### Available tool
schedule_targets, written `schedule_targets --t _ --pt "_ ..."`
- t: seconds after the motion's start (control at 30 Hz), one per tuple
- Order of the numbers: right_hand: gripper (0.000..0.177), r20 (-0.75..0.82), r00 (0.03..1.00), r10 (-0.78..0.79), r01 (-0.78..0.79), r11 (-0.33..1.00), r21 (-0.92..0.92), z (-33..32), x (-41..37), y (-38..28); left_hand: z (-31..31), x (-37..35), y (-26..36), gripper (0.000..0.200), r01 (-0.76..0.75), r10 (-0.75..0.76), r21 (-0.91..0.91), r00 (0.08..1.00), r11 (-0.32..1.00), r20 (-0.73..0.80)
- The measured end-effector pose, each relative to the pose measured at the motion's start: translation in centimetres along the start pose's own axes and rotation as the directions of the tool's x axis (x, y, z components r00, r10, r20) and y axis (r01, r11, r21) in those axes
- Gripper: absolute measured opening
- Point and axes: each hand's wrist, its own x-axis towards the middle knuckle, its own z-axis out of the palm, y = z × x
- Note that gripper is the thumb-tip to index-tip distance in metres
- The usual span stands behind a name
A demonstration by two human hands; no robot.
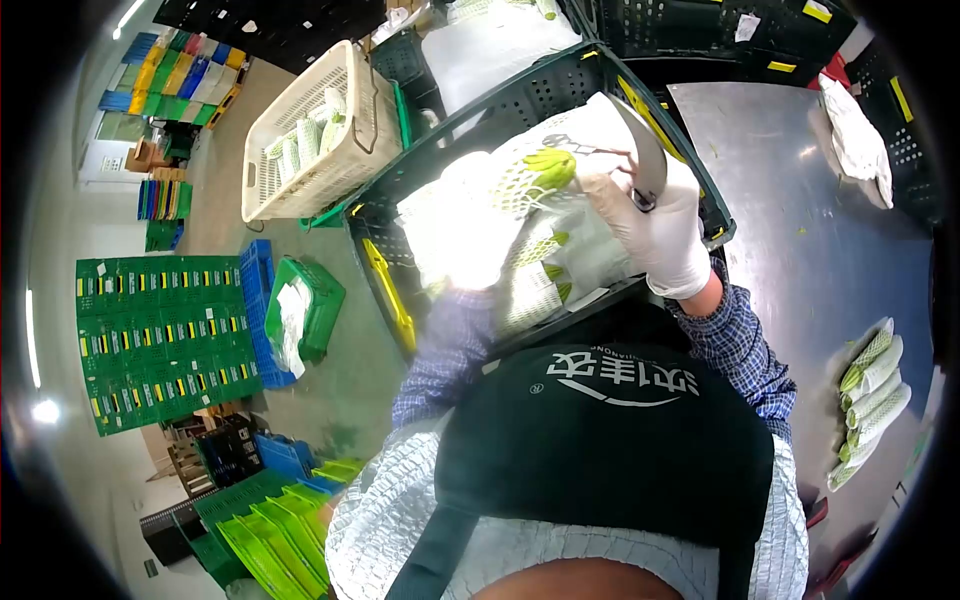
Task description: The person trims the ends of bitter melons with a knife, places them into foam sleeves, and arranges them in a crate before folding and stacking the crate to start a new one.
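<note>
Over a dark green crate [375, 185], my gloved left hand [465, 225] is closed round a green vegetable [550, 168] in white foam netting; glare washes out much of this hand. The vegetable's green end points toward my right hand. My gloved right hand [650, 215] grips a knife [645, 150], its broad blade pointing up and away beside the crate's right part. Beneath my hands, more netted vegetables [535, 285] and white sheets lie in the crate.
A cream basket [258, 190] with netted vegetables stands left of the crate. On the metal table [740, 130] at right lie a white cloth [855, 135] and several netted vegetables [872, 405]. Green crates [165, 330] are stacked far left; a green bin [325, 310] stands nearer.
</note>
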Motion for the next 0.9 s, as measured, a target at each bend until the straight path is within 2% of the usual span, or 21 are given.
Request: schedule_targets --t 0.03,0.07,0.17,0.2,0.23,0.3,0.37,0.4,0.43,0.47,0.5,0.53,0.57,0.6,0.63,0.7,0.73,0.77,0.8,0.83,0.9 --pt "0.03 0.016 0.999 -0.048 0.048 0.999 -0.015 -0.1 0.2 -0.3 -0.4 0.0 0.4 0.068 -0.108 0.107 0.262 0.994 0.959 0.019" --pt "0.029 0.034 0.995 -0.096 0.097 0.995 -0.029 -0.1 0.3 -0.4 -0.6 0.1 0.8 0.068 -0.106 0.101 0.283 0.994 0.953 0.033" --pt "0.023 -0.026 0.998 -0.062 0.062 0.998 -0.02 0.5 0.2 -0.4 -0.6 0.4 1.7 0.068 0.047 -0.045 0.07 0.999 0.996 -0.027" --pt "0.023 -0.03 0.998 0.062 -0.061 0.997 0.043 0.6 -0.1 -0.4 -0.8 0.7 1.3 0.069 0.066 -0.064 0.04 0.997 0.997 -0.052" --pt "0.025 -0.082 0.996 0.04 -0.041 0.999 -0.007 0.4 -0.1 -0.1 -1.1 0.9 0.9 0.069 0.083 -0.083 0.008 0.994 0.996 -0.077" --pt "0.03 -0.178 0.984 -0.008 -0.01 0.995 -0.099 0.0 0.2 0.9 -4.0 2.8 -2.4 0.07 0.02 -0.004 0.142 0.994 0.99 -0.114" --pt "0.033 -0.158 0.977 0.143 -0.139 0.99 0.033 -1.1 0.0 0.6 -9.1 7.0 -5.2 0.068 -0.041 0.06 0.109 0.983 0.993 -0.175" --pt "0.035 -0.146 0.965 0.217 -0.205 0.974 0.097 -1.6 -0.1 0.4 -12.7 9.8 -5.1 0.068 -0.069 0.105 0.434 0.993 0.898 -0.061" --pt "0.033 -0.159 0.969 0.191 -0.19 0.982 0.023 -2.1 -0.2 1.1 -15.1 12.3 -6.0 0.055 -0.163 0.278 0.504 0.947 0.848 -0.161" --pt "0.032 -0.158 0.956 0.246 -0.239 0.969 0.065 -2.4 -0.4 1.6 -18.9 15.7 -7.7 0.061 -0.084 0.214 0.637 0.968 0.766 -0.129" --pt "0.03 -0.153 0.94 0.305 -0.292 0.951 0.103 -2.4 -0.5 2.1 -23.6 19.2 -10.4 0.066 -0.271 0.429 0.895 0.898 0.354 0.102" --pt "0.028 -0.187 0.938 0.293 -0.275 0.954 0.118 -1.9 -0.6 2.7 -26.6 21.3 -12.5 0.068 -0.146 0.366 0.983 0.926 0.11 0.096" --pt "0.027 -0.178 0.939 0.293 -0.261 0.948 0.182 -1.7 -0.7 2.8 -27.5 22.4 -12.4 0.071 0.121 0.111 0.993 0.987 0.004 -0.12" --pt "0.029 -0.178 0.931 0.319 -0.292 0.943 0.159 -1.7 -0.9 2.7 -29.0 24.0 -13.2 0.071 0.233 -0.119 0.971 0.964 -0.042 -0.237" --pt "0.03 -0.184 0.922 0.341 -0.319 0.937 0.139 -1.7 -1.0 2.8 -29.1 24.7 -12.9 0.064 0.164 -0.197 0.984 0.969 0.073 -0.147" --pt "0.03 -0.207 0.888 0.411 -0.404 0.912 0.078 -2.2 -1.4 3.6 -25.9 22.6 -15.2 0.051 -0.238 0.082 0.845 0.97 0.479 0.227" --pt "0.03 -0.223 0.87 0.44 -0.441 0.896 0.048 -2.4 -1.5 4.0 -21.9 19.6 -15.5 0.045 -0.306 0.11 0.768 0.948 0.562 0.297" --pt "0.03 -0.229 0.869 0.44 -0.439 0.897 0.054 -2.6 -1.7 4.3 -16.1 15.7 -12.0 0.048 -0.042 -0.195 0.621 0.931 0.782 0.309" --pt "0.03 -0.235 0.869 0.436 -0.436 0.898 0.056 -2.7 -1.8 4.6 -12.7 13.4 -11.5 0.05 -0.409 -0.104 0.649 0.792 0.642 0.601" --pt "0.03 -0.241 0.87 0.431 -0.431 0.901 0.057 -2.8 -1.9 4.8 -10.3 11.4 -13.2 0.052 -0.36 -0.239 0.595 0.676 0.719 0.697" --pt "0.026 -0.264 0.859 0.438 -0.435 0.898 0.071 -3.1 -2.1 4.9 -6.9 6.6 -20.4 0.052 -0.359 -0.228 0.647 0.731 0.672 0.643"
